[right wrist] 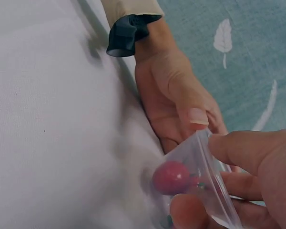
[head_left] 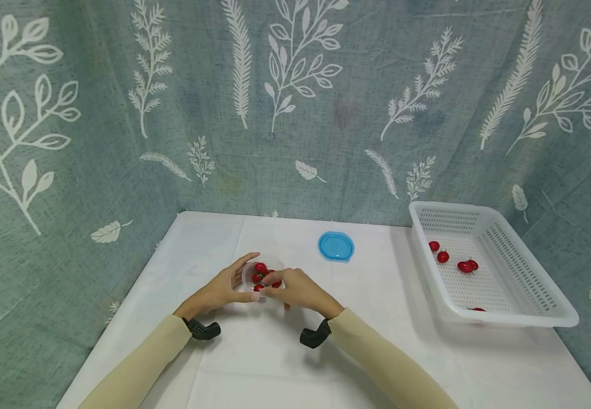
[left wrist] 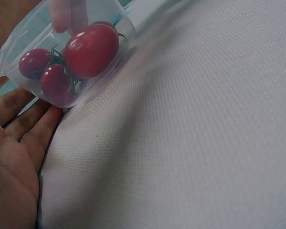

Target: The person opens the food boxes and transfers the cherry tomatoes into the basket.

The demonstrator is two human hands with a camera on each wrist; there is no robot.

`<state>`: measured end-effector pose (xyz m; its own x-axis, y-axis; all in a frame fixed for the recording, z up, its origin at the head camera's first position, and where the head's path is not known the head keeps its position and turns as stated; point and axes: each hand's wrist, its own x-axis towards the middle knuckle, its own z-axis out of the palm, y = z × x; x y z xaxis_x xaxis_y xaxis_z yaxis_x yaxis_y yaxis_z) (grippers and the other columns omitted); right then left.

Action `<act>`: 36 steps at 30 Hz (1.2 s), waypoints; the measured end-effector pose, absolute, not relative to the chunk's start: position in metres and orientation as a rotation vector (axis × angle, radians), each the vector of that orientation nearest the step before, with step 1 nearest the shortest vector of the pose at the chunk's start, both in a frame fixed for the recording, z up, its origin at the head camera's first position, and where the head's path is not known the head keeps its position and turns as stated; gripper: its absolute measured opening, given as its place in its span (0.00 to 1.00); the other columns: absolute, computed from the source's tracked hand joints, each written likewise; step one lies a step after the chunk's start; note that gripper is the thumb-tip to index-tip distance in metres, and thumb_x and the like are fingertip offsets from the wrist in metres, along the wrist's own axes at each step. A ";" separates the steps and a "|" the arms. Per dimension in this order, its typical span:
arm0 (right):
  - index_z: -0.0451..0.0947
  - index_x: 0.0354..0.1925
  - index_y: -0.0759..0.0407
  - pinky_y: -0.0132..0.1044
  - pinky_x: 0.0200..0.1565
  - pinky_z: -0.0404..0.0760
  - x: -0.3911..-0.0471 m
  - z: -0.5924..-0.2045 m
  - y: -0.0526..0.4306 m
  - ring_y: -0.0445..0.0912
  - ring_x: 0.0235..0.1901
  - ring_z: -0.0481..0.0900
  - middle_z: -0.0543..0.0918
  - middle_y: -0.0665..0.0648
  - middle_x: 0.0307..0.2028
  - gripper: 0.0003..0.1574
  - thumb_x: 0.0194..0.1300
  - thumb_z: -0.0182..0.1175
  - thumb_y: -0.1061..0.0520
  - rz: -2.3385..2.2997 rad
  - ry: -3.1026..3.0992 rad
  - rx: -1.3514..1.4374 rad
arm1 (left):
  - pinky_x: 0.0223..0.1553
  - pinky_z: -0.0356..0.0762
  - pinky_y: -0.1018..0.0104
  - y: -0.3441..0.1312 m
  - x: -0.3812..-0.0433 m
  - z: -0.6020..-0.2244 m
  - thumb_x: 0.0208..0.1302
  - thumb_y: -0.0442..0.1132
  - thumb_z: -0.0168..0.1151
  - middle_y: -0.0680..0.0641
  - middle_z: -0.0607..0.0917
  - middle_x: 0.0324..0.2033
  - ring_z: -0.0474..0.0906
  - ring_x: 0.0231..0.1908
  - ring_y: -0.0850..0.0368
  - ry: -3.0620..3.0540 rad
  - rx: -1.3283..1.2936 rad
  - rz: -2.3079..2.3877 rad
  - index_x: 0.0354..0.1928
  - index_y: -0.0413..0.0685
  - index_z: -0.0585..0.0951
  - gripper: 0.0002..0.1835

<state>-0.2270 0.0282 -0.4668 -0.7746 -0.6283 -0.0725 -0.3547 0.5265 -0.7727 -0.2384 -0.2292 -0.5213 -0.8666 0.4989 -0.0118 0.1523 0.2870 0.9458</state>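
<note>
A small clear plastic container (head_left: 246,275) with several red cherry tomatoes (head_left: 260,267) in it stands on the white-covered table. My left hand (head_left: 224,287) holds it, fingers round the far left side and thumb along the near rim. My right hand (head_left: 298,288) bends over the container from the right. Through the clear wall in the left wrist view, fingertips (left wrist: 62,21) hang close above a large tomato (left wrist: 90,50) and two smaller ones with green stems. In the right wrist view, a tomato (right wrist: 171,177) lies against the wall; whether the right fingers grip one I cannot tell.
Behind the container lies a round blue lid (head_left: 336,246). At the right stands a large white plastic basket (head_left: 505,319) with several more tomatoes (head_left: 442,257) on its floor. A patterned green curtain (head_left: 295,142) hangs behind the table and along its sides.
</note>
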 end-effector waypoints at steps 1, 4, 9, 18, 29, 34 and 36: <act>0.85 0.59 0.53 0.34 0.32 0.82 -0.227 -0.467 0.027 0.55 0.18 0.83 0.86 0.46 0.41 0.22 0.73 0.64 0.44 -1.107 2.421 -0.808 | 0.76 0.50 0.42 -0.229 -0.238 -0.521 0.57 0.44 0.81 0.54 0.49 0.81 0.43 0.80 0.44 2.256 0.592 1.605 0.82 0.70 0.53 0.57; 0.84 0.60 0.52 0.34 0.35 0.81 -0.226 -0.465 0.024 0.56 0.17 0.83 0.86 0.47 0.41 0.24 0.75 0.62 0.42 -1.093 2.398 -0.798 | 0.76 0.50 0.41 -0.230 -0.238 -0.521 0.57 0.44 0.81 0.54 0.49 0.81 0.43 0.80 0.44 2.249 0.600 1.614 0.82 0.68 0.52 0.58; 0.84 0.61 0.51 0.35 0.37 0.80 -0.227 -0.465 0.018 0.58 0.17 0.82 0.87 0.50 0.41 0.25 0.76 0.59 0.39 -1.075 2.365 -0.791 | 0.76 0.50 0.41 -0.229 -0.239 -0.521 0.57 0.44 0.81 0.54 0.49 0.81 0.43 0.80 0.44 2.245 0.628 1.622 0.83 0.64 0.51 0.59; 0.89 0.49 0.51 0.37 0.22 0.77 -0.230 -0.469 0.013 0.53 0.14 0.74 0.87 0.51 0.39 0.14 0.76 0.61 0.47 -1.205 2.314 -0.676 | 0.76 0.51 0.41 -0.230 -0.239 -0.521 0.58 0.46 0.80 0.54 0.49 0.81 0.44 0.80 0.46 2.252 0.616 1.604 0.82 0.67 0.52 0.58; 0.86 0.48 0.54 0.36 0.18 0.73 -0.232 -0.472 0.009 0.48 0.22 0.76 0.87 0.47 0.40 0.11 0.73 0.65 0.51 -1.383 2.217 -0.597 | 0.76 0.50 0.41 -0.230 -0.238 -0.521 0.59 0.43 0.79 0.50 0.49 0.81 0.44 0.80 0.45 2.239 0.615 1.612 0.82 0.67 0.52 0.57; 0.86 0.47 0.53 0.36 0.19 0.69 -0.234 -0.474 0.012 0.60 0.37 0.80 0.87 0.50 0.42 0.13 0.68 0.71 0.48 -1.469 2.158 -0.604 | 0.76 0.49 0.42 -0.231 -0.239 -0.523 0.59 0.41 0.79 0.52 0.49 0.81 0.43 0.80 0.46 2.233 0.629 1.618 0.82 0.67 0.51 0.57; 0.86 0.47 0.52 0.36 0.19 0.68 -0.234 -0.473 0.013 0.59 0.35 0.79 0.87 0.50 0.42 0.15 0.66 0.72 0.47 -1.474 2.165 -0.605 | 0.77 0.50 0.43 -0.232 -0.240 -0.524 0.59 0.41 0.80 0.53 0.49 0.81 0.43 0.80 0.47 2.232 0.631 1.618 0.82 0.66 0.51 0.57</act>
<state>-0.2342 0.0134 -0.4733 -0.8027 -0.5844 -0.1185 -0.1037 0.3325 -0.9374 -0.2399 -0.2316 -0.5239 -0.8544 0.5196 0.0060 0.1672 0.2641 0.9499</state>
